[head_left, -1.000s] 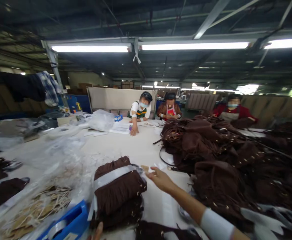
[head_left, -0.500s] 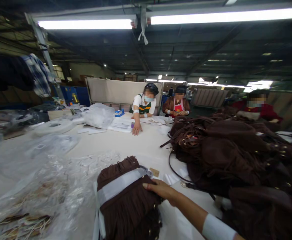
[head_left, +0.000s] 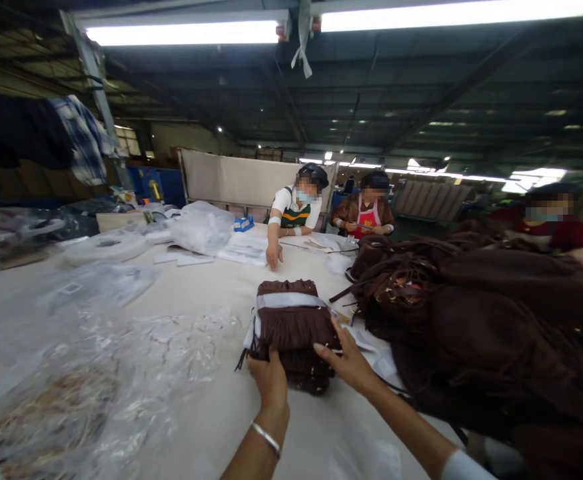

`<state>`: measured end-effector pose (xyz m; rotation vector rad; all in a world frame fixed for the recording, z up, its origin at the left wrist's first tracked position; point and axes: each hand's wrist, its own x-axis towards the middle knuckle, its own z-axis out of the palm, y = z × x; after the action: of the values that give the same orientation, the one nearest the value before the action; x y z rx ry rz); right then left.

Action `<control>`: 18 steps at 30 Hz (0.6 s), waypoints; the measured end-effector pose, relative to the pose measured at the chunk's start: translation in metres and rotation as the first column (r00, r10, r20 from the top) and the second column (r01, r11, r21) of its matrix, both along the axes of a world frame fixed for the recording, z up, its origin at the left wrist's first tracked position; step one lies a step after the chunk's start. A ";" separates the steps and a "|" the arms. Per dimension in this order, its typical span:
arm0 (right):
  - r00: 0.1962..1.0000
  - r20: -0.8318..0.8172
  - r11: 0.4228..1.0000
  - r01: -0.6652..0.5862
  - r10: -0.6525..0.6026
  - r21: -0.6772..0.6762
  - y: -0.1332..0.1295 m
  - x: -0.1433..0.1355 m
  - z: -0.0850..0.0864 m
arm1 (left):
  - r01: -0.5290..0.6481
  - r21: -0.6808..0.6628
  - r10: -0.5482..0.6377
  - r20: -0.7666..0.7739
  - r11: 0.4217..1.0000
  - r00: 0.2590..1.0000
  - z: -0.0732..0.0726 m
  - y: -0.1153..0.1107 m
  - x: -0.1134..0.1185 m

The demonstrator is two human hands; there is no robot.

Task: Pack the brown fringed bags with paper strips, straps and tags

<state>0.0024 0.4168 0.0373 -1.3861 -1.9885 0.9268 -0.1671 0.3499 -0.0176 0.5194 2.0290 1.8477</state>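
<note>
A dark brown fringed handbag [head_left: 294, 330] lies before me with a white strip [head_left: 291, 301] wrapped across its upper part. My left hand [head_left: 270, 380] grips its near left edge, thumb on top and the other fingers hidden beneath. On the bag's right side, my right hand [head_left: 346, 357] holds the edge between thumb and fingers. White wrapping shows along the left side of the bag, and dark tassel ends hang out there. Small metal fittings glint on its near lower part.
Brown bags are heaped [head_left: 471, 313] on the right. Clear plastic bags [head_left: 171, 353] and tags [head_left: 46, 407] cover the left of the white table [head_left: 206, 283]. Across it, a co-worker [head_left: 298, 207] reaches forward; two other people [head_left: 368, 207] [head_left: 554, 217] are farther right.
The handbag has moved away from me and slightly right, and turned straighter. My left hand has come into view and taken hold of it. The co-worker's outstretched hand has shifted slightly.
</note>
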 end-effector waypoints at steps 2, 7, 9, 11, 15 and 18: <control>0.995 0.095 1.000 -0.003 0.001 0.027 0.002 -0.011 -0.010 | -0.030 0.007 0.030 0.027 1.000 0.999 0.003 0.025 -0.011; 0.992 0.099 0.994 0.074 -0.081 0.078 0.021 -0.066 -0.023 | -0.068 0.014 0.068 0.059 0.998 0.996 0.014 0.071 -0.051; 0.993 0.055 0.992 0.098 -0.103 0.080 0.034 -0.094 -0.024 | -0.080 0.007 0.079 0.058 0.997 0.995 0.015 0.082 -0.065; 0.993 0.003 0.991 0.116 -0.117 0.067 0.047 -0.121 -0.023 | -0.088 -0.007 0.089 0.052 0.996 0.995 0.011 0.088 -0.071; 0.991 -0.007 0.991 0.131 -0.131 0.016 0.070 -0.170 -0.017 | -0.096 -0.059 0.099 0.050 0.994 0.994 -0.009 0.081 -0.064; 0.987 0.076 0.989 0.145 -0.143 -0.030 0.084 -0.195 -0.012 | -0.090 -0.100 0.097 0.065 0.991 0.993 -0.022 0.072 -0.054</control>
<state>-0.1929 0.5010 0.0256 -1.5814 -1.9038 0.8604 -0.2214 0.4218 -0.0400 0.3340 2.1163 1.7825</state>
